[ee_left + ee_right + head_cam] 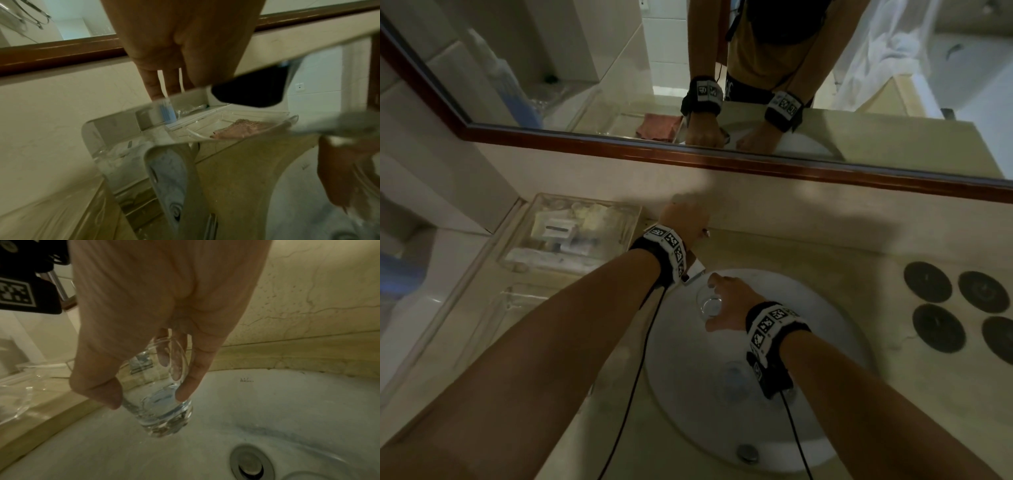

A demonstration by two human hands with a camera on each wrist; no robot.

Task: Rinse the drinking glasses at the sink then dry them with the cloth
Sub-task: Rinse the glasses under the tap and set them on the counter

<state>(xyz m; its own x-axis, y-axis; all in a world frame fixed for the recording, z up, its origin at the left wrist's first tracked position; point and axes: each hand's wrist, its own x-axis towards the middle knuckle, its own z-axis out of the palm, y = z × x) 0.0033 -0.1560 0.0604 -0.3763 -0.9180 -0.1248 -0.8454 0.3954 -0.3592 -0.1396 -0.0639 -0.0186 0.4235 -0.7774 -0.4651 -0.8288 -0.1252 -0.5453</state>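
Rinse step: right hand [156, 318] grips glass [162, 395] over sink [825, 342] — left hand [685, 214], at 11 o'clock, grip indeterminable, should open the tap.

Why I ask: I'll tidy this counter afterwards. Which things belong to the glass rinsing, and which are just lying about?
Job in hand:
clear drinking glass, gripped by right hand
seemingly a second clear glass in the basin
round white sink
chrome tap, left hand at it
pink cloth, seen in the mirror

Lying about:
four dark round coasters
clear plastic tray of toiletries
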